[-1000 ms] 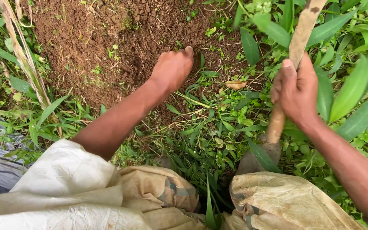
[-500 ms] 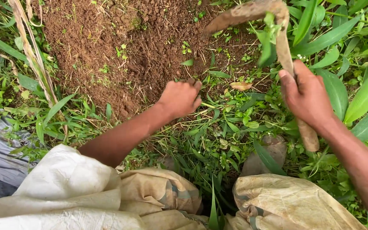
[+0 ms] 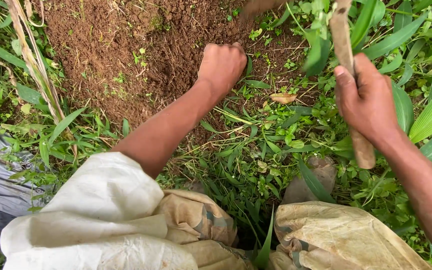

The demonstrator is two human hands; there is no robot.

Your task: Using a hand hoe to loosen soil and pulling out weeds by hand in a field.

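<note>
Looking down past our mud-stained trousers [image 3: 326,235] at six o'clock, we see our right hand [image 3: 368,102], at three o'clock, clenched round the wooden tool handle [image 3: 348,65], now raised upright again after half a second ago's tilt. Farther out, at twelve o'clock, our left hand [image 3: 222,64] has closed into a fist, pressing into the bare soil patch [image 3: 121,45]; what it holds we cannot tell.

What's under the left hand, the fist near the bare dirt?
Under the left hand lies loose brown soil, with grass and weeds at its near edge. The closed fingers cover whatever it grips, so that cannot be seen.
</note>
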